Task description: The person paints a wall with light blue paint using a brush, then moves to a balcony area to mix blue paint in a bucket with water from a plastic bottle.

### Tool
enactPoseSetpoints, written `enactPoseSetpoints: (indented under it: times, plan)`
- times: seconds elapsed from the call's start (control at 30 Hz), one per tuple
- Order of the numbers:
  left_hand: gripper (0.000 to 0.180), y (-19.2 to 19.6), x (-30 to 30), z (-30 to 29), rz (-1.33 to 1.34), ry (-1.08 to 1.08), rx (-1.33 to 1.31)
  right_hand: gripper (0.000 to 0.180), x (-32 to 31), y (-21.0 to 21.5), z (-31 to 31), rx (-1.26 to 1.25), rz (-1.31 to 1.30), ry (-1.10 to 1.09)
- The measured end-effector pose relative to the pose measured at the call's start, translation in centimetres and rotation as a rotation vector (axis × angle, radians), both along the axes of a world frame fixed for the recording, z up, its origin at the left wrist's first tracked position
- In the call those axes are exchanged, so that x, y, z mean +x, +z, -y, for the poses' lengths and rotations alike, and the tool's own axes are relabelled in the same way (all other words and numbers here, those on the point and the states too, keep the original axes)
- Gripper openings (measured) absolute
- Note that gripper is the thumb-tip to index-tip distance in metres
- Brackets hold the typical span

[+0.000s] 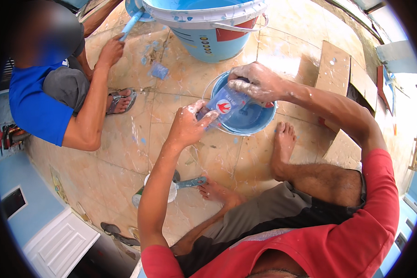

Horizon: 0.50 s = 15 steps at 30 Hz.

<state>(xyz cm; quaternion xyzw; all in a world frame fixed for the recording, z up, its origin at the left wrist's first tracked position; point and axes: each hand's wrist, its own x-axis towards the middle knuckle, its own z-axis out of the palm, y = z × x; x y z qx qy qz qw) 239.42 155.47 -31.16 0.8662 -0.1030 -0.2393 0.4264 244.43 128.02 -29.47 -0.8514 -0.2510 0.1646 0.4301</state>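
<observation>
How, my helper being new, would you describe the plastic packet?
Near the big paint bucket stands a smaller bucket. Over it, the left hand and right hand hold the plastic packet. Unlike the plastic piece nearby, it shows a red flame-like emblem.

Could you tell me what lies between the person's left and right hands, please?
In the head view, a blue plastic bag, held by the left hand and right hand, above the small bucket.

Head-worn fisheye — downward, at arm's reach
</observation>
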Motion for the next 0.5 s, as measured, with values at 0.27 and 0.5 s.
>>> enactPoseSetpoints:
  times: [0.27, 0.5]
  plan:
    - [0.02, -0.6, -1.0, -1.4, 0.402, -0.064, 0.003, 0.031, -0.8, 0.8, -0.1, -0.078, 0.118, 0.167]
    - [0.019, 1.9, -1.2, -0.6, 0.657, -0.198, 0.124, 0.028, -1.1, 1.1, -1.6, -0.051, 0.407, 0.262]
